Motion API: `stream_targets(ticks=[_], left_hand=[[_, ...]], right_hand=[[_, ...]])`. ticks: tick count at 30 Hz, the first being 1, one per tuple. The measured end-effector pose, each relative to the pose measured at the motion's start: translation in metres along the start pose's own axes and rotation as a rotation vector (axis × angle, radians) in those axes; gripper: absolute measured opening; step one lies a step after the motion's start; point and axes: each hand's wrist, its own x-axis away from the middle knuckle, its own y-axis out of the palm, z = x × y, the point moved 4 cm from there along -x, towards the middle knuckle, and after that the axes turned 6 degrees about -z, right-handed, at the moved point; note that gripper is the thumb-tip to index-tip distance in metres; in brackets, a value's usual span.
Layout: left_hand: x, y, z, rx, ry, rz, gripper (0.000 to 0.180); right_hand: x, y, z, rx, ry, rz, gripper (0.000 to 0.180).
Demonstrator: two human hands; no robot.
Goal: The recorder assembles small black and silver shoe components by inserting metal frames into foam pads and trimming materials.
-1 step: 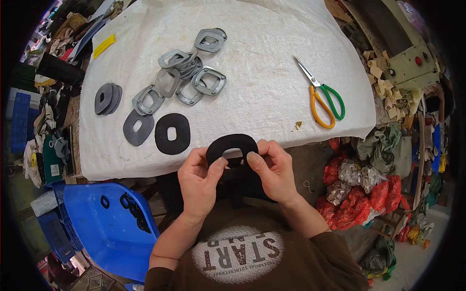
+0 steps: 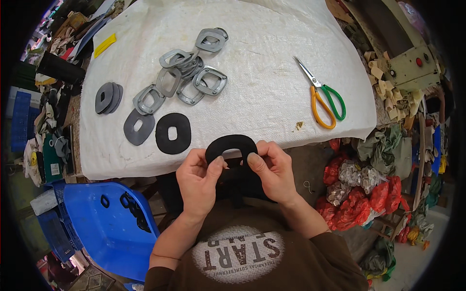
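The black rubber gasket (image 2: 231,147), a rounded ring with an oblong hole, is held up at the near edge of the worktop (image 2: 272,72), and working it well probably calls for both thumbs pressing evenly on either side of the hole, so the soft ring flexes without twisting or tearing. The left hand (image 2: 198,182) pinches its left side, with the grip closed, thumb on top and fingers curled beneath, and the right hand (image 2: 273,169) clamps its right side the same way. Flat black gaskets (image 2: 173,133) and grey metal frames (image 2: 209,80) lie farther off to the left, and scissors (image 2: 324,99) lie to the far right.
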Motion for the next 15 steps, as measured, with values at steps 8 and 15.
stream_targets(ticks=[8,15], left_hand=[[0.0,-0.003,-0.001,0.138,-0.048,-0.071,0.011],[0.004,0.001,-0.002,0.242,-0.042,-0.134,0.011]], right_hand=[[-0.002,0.007,0.013,-0.447,0.006,-0.07,0.015],[0.001,0.014,0.016,-0.845,0.159,-0.255,0.016]])
